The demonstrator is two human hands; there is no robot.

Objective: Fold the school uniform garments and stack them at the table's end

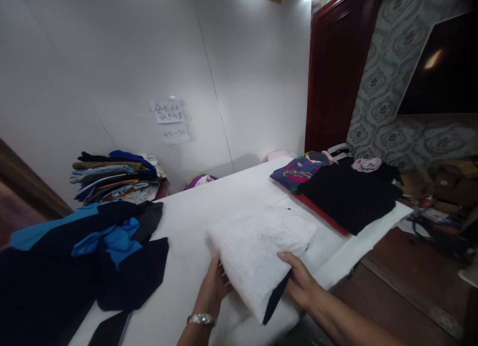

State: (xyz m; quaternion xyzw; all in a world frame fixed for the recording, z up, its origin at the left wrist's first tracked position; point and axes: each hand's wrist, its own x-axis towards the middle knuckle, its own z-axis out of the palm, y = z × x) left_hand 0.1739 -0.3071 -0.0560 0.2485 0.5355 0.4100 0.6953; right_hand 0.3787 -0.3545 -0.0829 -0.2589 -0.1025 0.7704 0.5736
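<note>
A folded white garment (257, 251) with a dark layer showing along its lower right edge is between my two hands, over the near part of the white table (186, 221). My left hand (216, 279), with a silver bracelet at the wrist, grips its left edge, the fingers partly hidden under the cloth. On the right edge my right hand (297, 279) has its thumb on top and its fingers beneath. At the left lies a spread dark navy and blue garment (127, 271).
Folded dark clothes (347, 196) lie at the table's right end, beside a purple patterned garment (298, 172). A tall stack of folded clothes (115, 179) stands back left, by the wall. Handwritten paper notes (172, 112) hang there. A dark flat object (110, 328) lies at the near left.
</note>
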